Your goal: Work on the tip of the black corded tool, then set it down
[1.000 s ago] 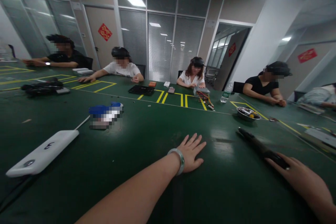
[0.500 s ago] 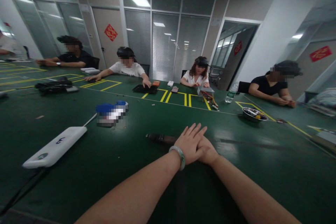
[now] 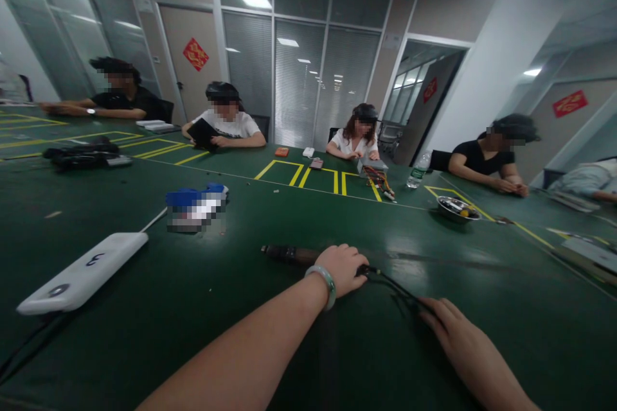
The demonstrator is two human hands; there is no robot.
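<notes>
A dark rod-shaped tool [image 3: 288, 253] lies on the green table [image 3: 202, 295], its tip pointing left. My left hand [image 3: 340, 268], with a pale bangle on the wrist, is closed over the tool's right end. A thin black cord [image 3: 390, 284] runs from there to the right. My right hand [image 3: 456, 331] rests on the table with its fingertips on the cord, fingers bent loosely; whether they pinch it is unclear.
A white power strip [image 3: 81, 273] lies at the left, with a blue and white object [image 3: 195, 205] behind it. A metal bowl [image 3: 453, 207], a water bottle [image 3: 418, 170] and wired parts [image 3: 378, 178] sit farther back. Several people sit round the table's far side.
My right hand carried the tool from the right to the middle, under my left hand. It has since slid back right along the cord, while my left hand closed over the tool.
</notes>
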